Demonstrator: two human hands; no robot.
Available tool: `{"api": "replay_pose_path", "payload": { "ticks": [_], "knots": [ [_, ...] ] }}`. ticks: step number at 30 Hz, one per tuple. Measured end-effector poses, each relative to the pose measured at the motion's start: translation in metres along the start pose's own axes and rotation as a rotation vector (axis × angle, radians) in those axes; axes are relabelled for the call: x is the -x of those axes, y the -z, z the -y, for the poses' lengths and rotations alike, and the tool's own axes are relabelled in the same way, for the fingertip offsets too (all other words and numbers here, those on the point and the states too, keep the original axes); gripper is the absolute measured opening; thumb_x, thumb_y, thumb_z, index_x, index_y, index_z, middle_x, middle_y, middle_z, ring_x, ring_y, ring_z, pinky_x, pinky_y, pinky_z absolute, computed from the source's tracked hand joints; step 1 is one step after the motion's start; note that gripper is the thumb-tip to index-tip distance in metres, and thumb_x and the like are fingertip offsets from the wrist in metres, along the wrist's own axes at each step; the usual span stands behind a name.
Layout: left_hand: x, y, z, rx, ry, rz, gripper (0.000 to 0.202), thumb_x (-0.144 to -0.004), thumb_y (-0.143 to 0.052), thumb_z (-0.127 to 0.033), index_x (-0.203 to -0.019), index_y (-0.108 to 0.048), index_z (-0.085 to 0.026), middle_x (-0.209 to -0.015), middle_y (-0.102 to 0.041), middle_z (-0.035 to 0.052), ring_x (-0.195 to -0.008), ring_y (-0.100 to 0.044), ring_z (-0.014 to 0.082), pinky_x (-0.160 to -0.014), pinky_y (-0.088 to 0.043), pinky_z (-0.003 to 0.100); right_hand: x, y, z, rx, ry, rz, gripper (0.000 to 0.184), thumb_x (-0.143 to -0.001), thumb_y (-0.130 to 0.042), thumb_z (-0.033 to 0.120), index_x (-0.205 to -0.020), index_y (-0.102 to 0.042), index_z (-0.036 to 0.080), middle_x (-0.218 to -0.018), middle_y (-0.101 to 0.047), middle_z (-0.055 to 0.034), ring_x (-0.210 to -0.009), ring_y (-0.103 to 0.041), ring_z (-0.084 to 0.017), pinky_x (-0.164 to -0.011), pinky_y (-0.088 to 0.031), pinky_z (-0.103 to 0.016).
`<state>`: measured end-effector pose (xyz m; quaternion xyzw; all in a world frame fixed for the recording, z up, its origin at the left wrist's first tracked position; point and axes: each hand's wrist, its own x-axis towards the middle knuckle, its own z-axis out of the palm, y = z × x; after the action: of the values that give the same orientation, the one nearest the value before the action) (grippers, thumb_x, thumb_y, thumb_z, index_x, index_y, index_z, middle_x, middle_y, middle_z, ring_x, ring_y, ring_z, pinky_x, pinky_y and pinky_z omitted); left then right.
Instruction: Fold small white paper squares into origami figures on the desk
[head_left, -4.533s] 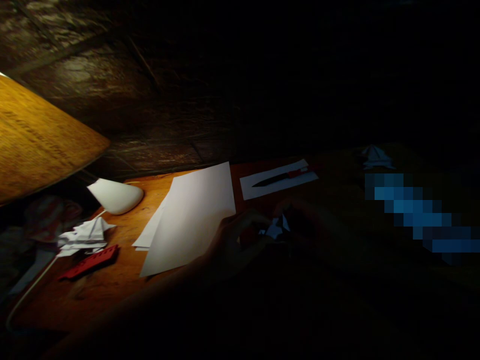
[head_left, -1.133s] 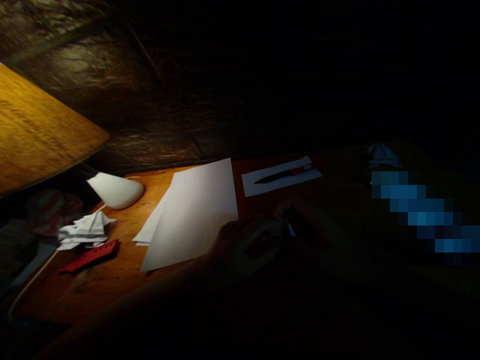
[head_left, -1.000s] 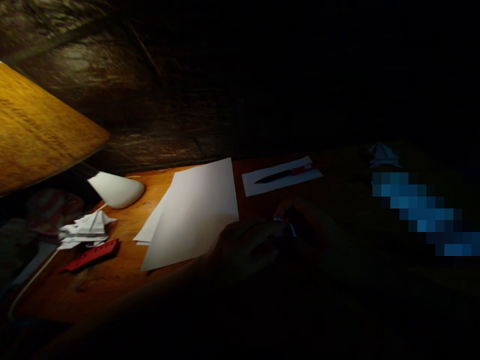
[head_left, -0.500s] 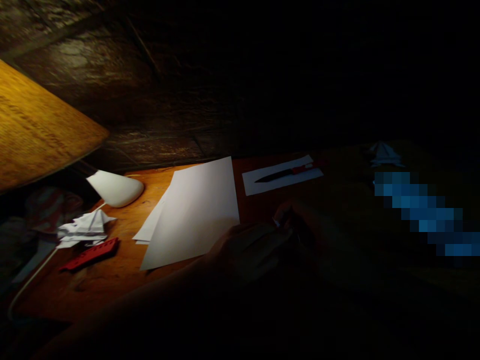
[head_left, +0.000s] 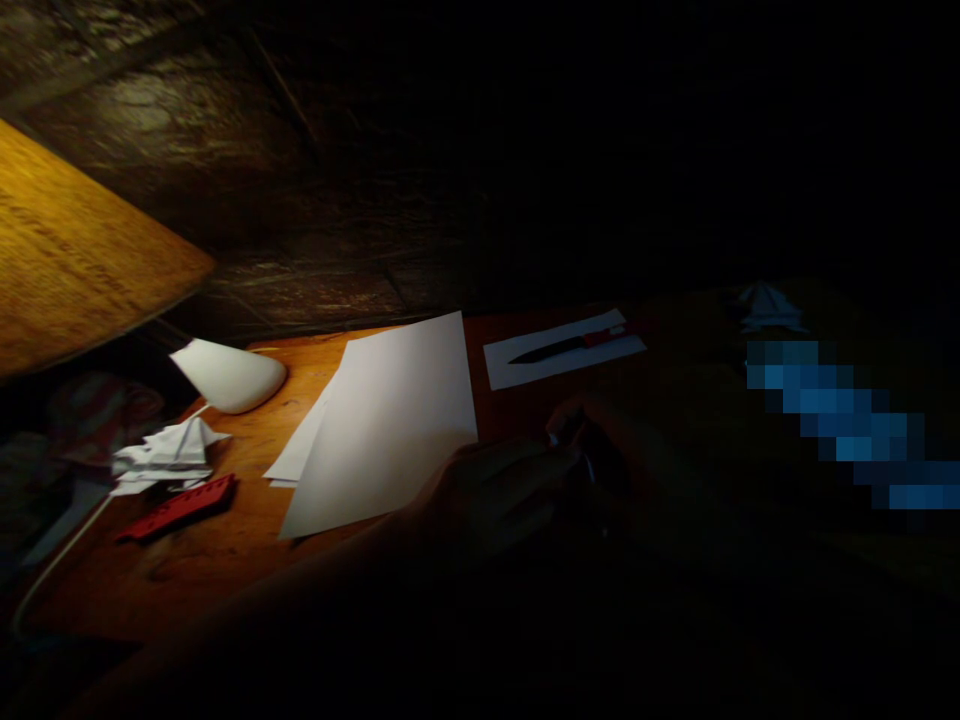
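Note:
My left hand [head_left: 495,490] is in deep shadow at the middle of the view, its fingers closed and reaching toward the right hand. Close against it, my right hand [head_left: 600,440] is also closed, and most of it is lost in the dark. A small pale glint shows between the fingertips; what they hold is too dark to make out. Just left of my hands lie white paper sheets [head_left: 390,420], overlapping. Beyond the hands, a knife [head_left: 551,350] with a dark blade and red handle rests on a white paper strip [head_left: 502,375].
A white lamp base [head_left: 232,378] stands at the left with its cord. Near it are a folded paper piece [head_left: 172,450] and a red holed object [head_left: 180,508] on the wooden table [head_left: 247,560]. Another folded paper [head_left: 769,308] sits far right, near a pixelated blue patch.
My hands stay together in nearly the same place, with slight finger movement. A thin glint below the fingertips shows more clearly now. The things on the table have not moved.

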<state>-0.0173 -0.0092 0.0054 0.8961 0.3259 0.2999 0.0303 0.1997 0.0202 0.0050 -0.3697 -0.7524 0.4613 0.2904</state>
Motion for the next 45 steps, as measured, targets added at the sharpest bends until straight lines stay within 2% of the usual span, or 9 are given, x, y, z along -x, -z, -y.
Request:
{"api": "replay_pose_path", "payload": {
  "ticks": [8, 13, 16, 20, 27, 30, 36, 41, 45],
  "knots": [
    [-0.001, 0.0, -0.001, -0.005, -0.021, -0.012, 0.028, -0.101, -0.057, -0.018, -0.127, -0.063, -0.012, -0.105, -0.076, 0.0091, -0.087, -0.075, 0.0158, -0.07, -0.065, 0.026, 0.001, -0.002, 0.006, -0.004, -0.026, -0.008, 0.023, -0.089, -0.062, 0.02, -0.11, -0.056, 0.027, -0.091, -0.064, 0.0034, -0.072, -0.061, -0.012, -0.059, -0.046, -0.028],
    [-0.003, 0.001, -0.002, 0.03, 0.04, -0.035, 0.028, -0.099, -0.057, -0.015, -0.126, -0.064, -0.015, -0.103, -0.077, 0.0076, -0.086, -0.075, 0.0142, -0.07, -0.065, 0.023, 0.0, 0.001, 0.005, -0.012, -0.027, -0.018, 0.026, -0.087, -0.065, 0.02, -0.111, -0.057, 0.027, -0.091, -0.065, 0.0032, -0.072, -0.061, -0.012, -0.059, -0.045, -0.027],
    [-0.007, 0.001, -0.003, 0.063, 0.053, -0.026, 0.026, -0.096, -0.06, -0.014, -0.121, -0.067, -0.015, -0.103, -0.077, 0.0071, -0.086, -0.075, 0.0136, -0.072, -0.065, 0.022, -0.001, 0.001, 0.004, -0.02, -0.01, -0.014, 0.023, -0.087, -0.063, 0.017, -0.108, -0.058, 0.026, -0.096, -0.066, 0.0023, -0.077, -0.062, -0.012, -0.063, -0.046, -0.027],
    [-0.008, 0.0, -0.002, 0.082, 0.034, -0.019, 0.021, -0.095, -0.06, -0.012, -0.115, -0.067, -0.014, -0.102, -0.076, 0.0068, -0.088, -0.075, 0.0133, -0.074, -0.064, 0.021, -0.001, -0.001, 0.003, -0.011, -0.024, -0.013, 0.02, -0.088, -0.063, 0.018, -0.106, -0.059, 0.025, -0.091, -0.065, 0.0017, -0.073, -0.06, -0.012, -0.06, -0.044, -0.026],
    [-0.004, -0.003, 0.002, 0.107, 0.054, 0.026, 0.014, -0.091, -0.062, -0.013, -0.104, -0.067, -0.015, -0.092, -0.073, 0.0055, -0.078, -0.071, 0.0143, -0.065, -0.06, 0.024, -0.002, -0.004, 0.0, -0.009, -0.034, 0.014, 0.023, -0.085, -0.066, 0.015, -0.105, -0.059, 0.026, -0.088, -0.065, 0.003, -0.071, -0.059, -0.011, -0.058, -0.044, -0.024],
    [-0.006, -0.001, 0.002, 0.154, 0.105, 0.028, 0.015, -0.088, -0.063, -0.01, -0.101, -0.067, -0.016, -0.09, -0.072, 0.0033, -0.076, -0.069, 0.0126, -0.065, -0.057, 0.022, -0.001, 0.0, 0.002, 0.003, -0.012, 0.005, 0.022, -0.086, -0.065, 0.015, -0.105, -0.061, 0.026, -0.092, -0.066, 0.0024, -0.072, -0.059, -0.011, -0.06, -0.045, -0.024],
    [-0.007, 0.0, 0.004, 0.227, 0.139, -0.03, 0.02, -0.084, -0.068, -0.01, -0.103, -0.066, -0.018, -0.088, -0.071, 0.0007, -0.074, -0.068, 0.0111, -0.062, -0.054, 0.021, -0.002, 0.015, 0.007, -0.108, 0.079, 0.034, 0.018, -0.091, -0.067, 0.02, -0.108, -0.065, 0.026, -0.107, -0.067, -0.0023, -0.094, -0.065, -0.018, -0.077, -0.051, -0.031],
    [-0.007, -0.003, 0.003, 0.245, 0.139, -0.049, 0.017, -0.086, -0.067, -0.008, -0.101, -0.066, -0.017, -0.089, -0.072, 0.0021, -0.075, -0.07, 0.0113, -0.064, -0.055, 0.021, -0.008, 0.021, 0.002, -0.099, 0.133, 0.048, 0.008, -0.093, -0.064, 0.021, -0.1, -0.067, 0.024, -0.109, -0.063, -0.0033, -0.097, -0.063, -0.018, -0.077, -0.049, -0.031],
    [-0.008, -0.006, 0.002, 0.249, 0.131, -0.032, 0.014, -0.087, -0.066, -0.011, -0.099, -0.065, -0.017, -0.088, -0.072, 0.0022, -0.073, -0.068, 0.0108, -0.063, -0.055, 0.021, -0.009, 0.021, 0.0, -0.028, 0.133, 0.099, 0.007, -0.091, -0.064, 0.017, -0.094, -0.064, 0.022, -0.101, -0.061, -0.002, -0.086, -0.059, -0.015, -0.071, -0.046, -0.028]
  ]
}}
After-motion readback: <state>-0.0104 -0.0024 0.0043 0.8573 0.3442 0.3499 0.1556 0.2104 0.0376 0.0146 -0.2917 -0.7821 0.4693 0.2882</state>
